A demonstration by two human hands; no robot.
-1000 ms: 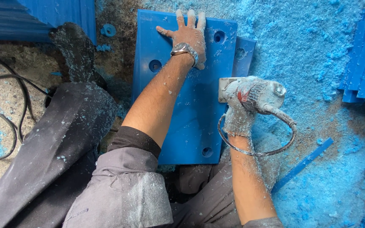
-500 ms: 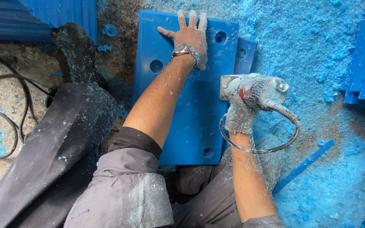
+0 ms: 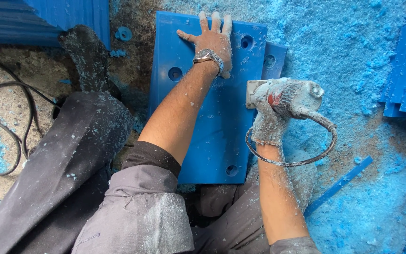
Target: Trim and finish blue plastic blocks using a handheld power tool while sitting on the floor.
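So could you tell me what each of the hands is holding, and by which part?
The right hand grips a dusty power tool around its body. The left hand holds nothing, pressing flat on the blue panel.

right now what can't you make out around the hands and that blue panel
Head view:
- Cutting end of the power tool: hidden by the right hand and dust.
- Second panel: mostly under the blue panel.
- Cable: cut off at the left edge.
- Left hand: palm unseen, pressed flat.
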